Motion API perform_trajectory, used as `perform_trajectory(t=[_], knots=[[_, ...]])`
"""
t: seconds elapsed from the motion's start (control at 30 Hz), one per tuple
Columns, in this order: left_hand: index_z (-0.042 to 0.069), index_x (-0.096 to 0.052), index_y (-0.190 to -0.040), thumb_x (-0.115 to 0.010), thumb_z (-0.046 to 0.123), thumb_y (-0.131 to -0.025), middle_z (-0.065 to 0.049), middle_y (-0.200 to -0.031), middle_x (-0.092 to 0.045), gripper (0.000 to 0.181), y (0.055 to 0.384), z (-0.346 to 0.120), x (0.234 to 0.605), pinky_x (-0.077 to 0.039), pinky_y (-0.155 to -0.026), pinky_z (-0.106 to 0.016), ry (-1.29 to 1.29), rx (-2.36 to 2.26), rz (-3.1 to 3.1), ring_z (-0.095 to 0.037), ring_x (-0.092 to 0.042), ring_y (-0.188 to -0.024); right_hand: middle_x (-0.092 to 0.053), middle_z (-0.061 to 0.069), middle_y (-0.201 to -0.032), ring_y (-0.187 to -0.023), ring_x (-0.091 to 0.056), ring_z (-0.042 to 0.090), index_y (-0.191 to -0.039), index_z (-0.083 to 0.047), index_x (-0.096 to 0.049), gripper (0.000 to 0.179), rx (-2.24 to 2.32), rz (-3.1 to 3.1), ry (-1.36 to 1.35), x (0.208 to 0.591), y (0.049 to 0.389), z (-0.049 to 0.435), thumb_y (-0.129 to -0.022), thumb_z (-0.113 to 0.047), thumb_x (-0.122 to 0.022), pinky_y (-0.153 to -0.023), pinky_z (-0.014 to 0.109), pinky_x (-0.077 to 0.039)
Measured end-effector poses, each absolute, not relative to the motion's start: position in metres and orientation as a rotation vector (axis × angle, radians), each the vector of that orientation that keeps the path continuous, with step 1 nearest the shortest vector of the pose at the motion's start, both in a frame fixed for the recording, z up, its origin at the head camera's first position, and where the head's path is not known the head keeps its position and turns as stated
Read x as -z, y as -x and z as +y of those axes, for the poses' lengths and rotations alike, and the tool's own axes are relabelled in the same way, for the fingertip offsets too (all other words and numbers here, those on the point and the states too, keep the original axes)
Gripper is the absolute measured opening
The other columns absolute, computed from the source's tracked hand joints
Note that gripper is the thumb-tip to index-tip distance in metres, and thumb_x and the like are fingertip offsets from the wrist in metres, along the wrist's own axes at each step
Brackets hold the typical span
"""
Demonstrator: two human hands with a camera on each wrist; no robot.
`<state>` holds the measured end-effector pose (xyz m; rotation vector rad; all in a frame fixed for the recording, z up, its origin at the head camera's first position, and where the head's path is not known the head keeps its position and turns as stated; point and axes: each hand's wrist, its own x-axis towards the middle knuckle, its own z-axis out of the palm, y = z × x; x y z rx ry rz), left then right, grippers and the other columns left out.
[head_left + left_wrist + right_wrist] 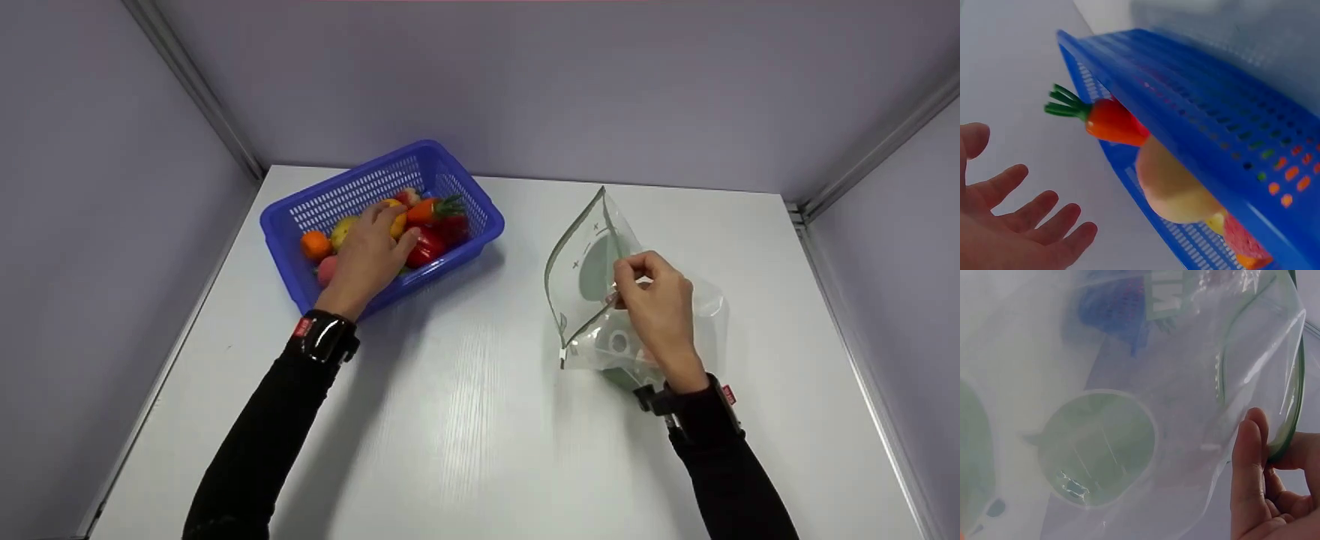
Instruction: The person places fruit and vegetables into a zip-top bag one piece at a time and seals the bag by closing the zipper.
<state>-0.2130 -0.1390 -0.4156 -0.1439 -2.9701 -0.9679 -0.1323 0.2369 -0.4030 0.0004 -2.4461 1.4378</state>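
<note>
Evidently, the clear bag on the table should be light, floppy and rather slippery, best held by its zip edge, where the right hand pinches it; its contents are unclear. The left hand, fingers loosely spread, is over the blue basket, which holds a carrot, red pepper, orange and other fruit.

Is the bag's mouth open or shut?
Open: the plastic bag gapes in the head view, edges apart, one pinched by the right hand.
</note>
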Motion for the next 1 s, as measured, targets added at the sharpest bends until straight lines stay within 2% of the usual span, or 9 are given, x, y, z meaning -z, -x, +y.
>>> perform_trajectory(t=[0.17, 0.3, 0.43, 0.6, 0.7, 0.83, 0.93, 1.0], knots=[[0.015, -0.042, -0.159, -0.047, 0.052, -0.107, -0.017, -0.166, -0.027, 0.064, 0.229, -0.151, 0.419, -0.022, -0.121, -0.064, -0.019, 0.903, -3.114, -0.043, -0.028, -0.149, -0.068, 0.014, -0.08, -0.057, -0.066, 0.005, -0.098, 0.004, -0.07, 0.018, -1.465, -2.426, 0.003, 0.404, 0.134, 0.237, -0.102, -0.011, -0.061, -0.057, 0.021, -0.058], [0.012, -0.038, -0.16, -0.037, 0.056, -0.108, -0.023, -0.167, -0.022, 0.069, 0.237, -0.157, 0.424, -0.014, -0.123, -0.064, -0.055, 0.815, -3.193, -0.047, -0.021, -0.152, -0.068, 0.017, -0.081, -0.056, -0.066, 0.005, -0.096, 0.004, -0.07, 0.017, -1.485, -2.411, 0.011, 0.404, 0.136, 0.236, -0.101, -0.01, -0.061, -0.057, 0.022, -0.058], [0.007, -0.035, -0.161, -0.041, 0.05, -0.108, -0.03, -0.164, -0.024, 0.068, 0.24, -0.161, 0.432, -0.013, -0.123, -0.064, -0.047, 0.737, -3.23, -0.05, -0.021, -0.15, -0.069, 0.021, -0.083, -0.056, -0.066, 0.006, -0.098, 0.004, -0.07, 0.018, -1.487, -2.428, 0.007, 0.405, 0.136, 0.235, -0.101, -0.012, -0.062, -0.056, 0.023, -0.058], [0.01, -0.03, -0.163, -0.052, 0.038, -0.104, -0.032, -0.16, -0.026, 0.069, 0.241, -0.164, 0.439, -0.023, -0.115, -0.073, -0.096, 0.752, -3.252, -0.054, -0.03, -0.142, -0.07, 0.021, -0.084, -0.056, -0.067, 0.007, -0.099, 0.004, -0.07, 0.019, -1.492, -2.444, 0.016, 0.405, 0.136, 0.235, -0.101, -0.013, -0.062, -0.057, 0.023, -0.058], [0.008, -0.033, -0.161, -0.053, 0.031, -0.101, -0.032, -0.156, -0.029, 0.068, 0.241, -0.165, 0.442, -0.029, -0.109, -0.077, -0.076, 0.734, -3.264, -0.057, -0.037, -0.135, -0.07, 0.02, -0.083, -0.057, -0.068, 0.008, -0.099, 0.004, -0.069, 0.02, -1.499, -2.448, 0.022, 0.405, 0.135, 0.235, -0.102, -0.014, -0.061, -0.057, 0.023, -0.058], [0.006, -0.038, -0.158, -0.059, 0.03, -0.099, -0.034, -0.15, -0.037, 0.067, 0.237, -0.167, 0.443, -0.035, -0.104, -0.078, -0.005, 0.682, -3.29, -0.057, -0.045, -0.127, -0.07, 0.018, -0.082, -0.058, -0.068, 0.009, -0.098, 0.003, -0.069, 0.02, -1.495, -2.448, 0.014, 0.406, 0.134, 0.235, -0.102, -0.014, -0.061, -0.058, 0.023, -0.058], [0.012, -0.041, -0.157, -0.056, 0.034, -0.101, -0.033, -0.145, -0.043, 0.062, 0.232, -0.167, 0.443, -0.043, -0.092, -0.08, -0.02, 0.655, -3.307, -0.055, -0.05, -0.121, -0.07, 0.016, -0.081, -0.056, -0.068, 0.009, -0.097, 0.001, -0.07, 0.018, -1.451, -2.462, -0.004, 0.406, 0.134, 0.236, -0.102, -0.015, -0.061, -0.057, 0.021, -0.057], [0.014, -0.044, -0.155, -0.049, 0.034, -0.102, -0.032, -0.137, -0.047, 0.057, 0.23, -0.166, 0.443, -0.047, -0.082, -0.08, -0.035, 0.644, -3.301, -0.052, -0.053, -0.113, -0.071, 0.014, -0.08, -0.055, -0.067, 0.008, -0.097, 0.0, -0.07, 0.018, -1.422, -2.468, -0.013, 0.405, 0.133, 0.237, -0.101, -0.015, -0.062, -0.056, 0.02, -0.056]])
